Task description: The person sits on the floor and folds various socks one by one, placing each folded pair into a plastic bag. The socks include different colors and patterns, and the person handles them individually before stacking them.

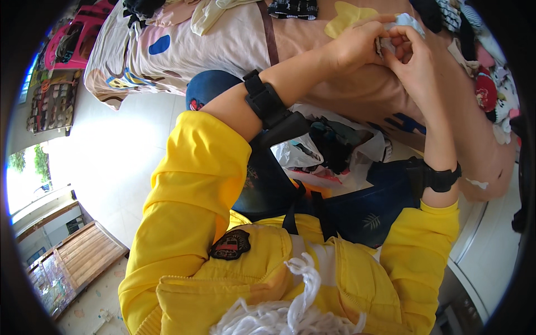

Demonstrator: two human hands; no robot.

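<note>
My left hand (357, 47) and my right hand (414, 64) come together over the edge of the bed, at the upper right. Between their bent fingers is a small piece of pale cloth (410, 23), light blue and white where it sticks out beyond the fingertips. Its greyish part (385, 47) shows between the two hands. Both hands are closed on it in a pinch; the fingers hide most of its shape, so I cannot tell what garment it is. Beneath lies a peach-coloured bedsheet (312, 67) with a yellow star print.
Clothes in a heap (486, 92) lie along the bed's right side; more garments (215, 14) lie at its far edge. An open plastic bag (357, 159) of dark clothes stands between my knees. A pink plastic chair (75, 33) and a hanging rack (53, 103) are at the far left.
</note>
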